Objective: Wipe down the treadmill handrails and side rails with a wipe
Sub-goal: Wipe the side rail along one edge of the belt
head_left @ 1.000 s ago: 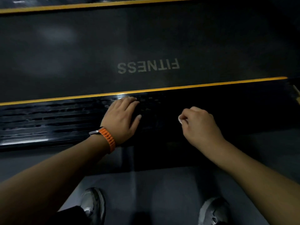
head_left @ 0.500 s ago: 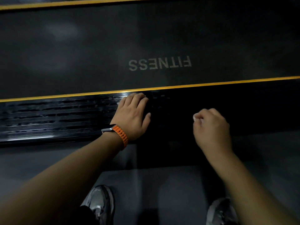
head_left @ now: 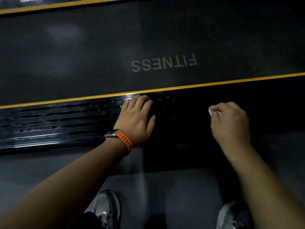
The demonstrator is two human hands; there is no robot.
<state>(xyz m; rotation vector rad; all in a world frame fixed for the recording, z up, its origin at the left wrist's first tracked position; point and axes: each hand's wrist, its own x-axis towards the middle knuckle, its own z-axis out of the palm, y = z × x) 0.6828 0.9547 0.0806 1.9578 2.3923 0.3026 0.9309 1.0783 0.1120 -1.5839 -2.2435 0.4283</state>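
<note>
A black ribbed side rail (head_left: 54, 123) of the treadmill runs left to right below a yellow stripe (head_left: 214, 83). Its left part shines wet. My left hand (head_left: 137, 119), with an orange watch band on the wrist, lies flat and palm-down on the rail, fingers together; whether anything is under it is hidden. My right hand (head_left: 231, 124) hovers over the dark right part of the rail, fingers curled around a small white wipe (head_left: 212, 111) that peeks out at the knuckles.
The dark treadmill belt (head_left: 99, 55) with the upside-down word FITNESS (head_left: 164, 62) lies beyond the rail. A second yellow stripe (head_left: 66, 4) marks the far side. Grey floor (head_left: 173, 195) and my two shoes (head_left: 107, 207) are below.
Both hands have slid to the right along the side rail. The right hand keeps its grip on the wipe, and the left stays flat on the rail.
</note>
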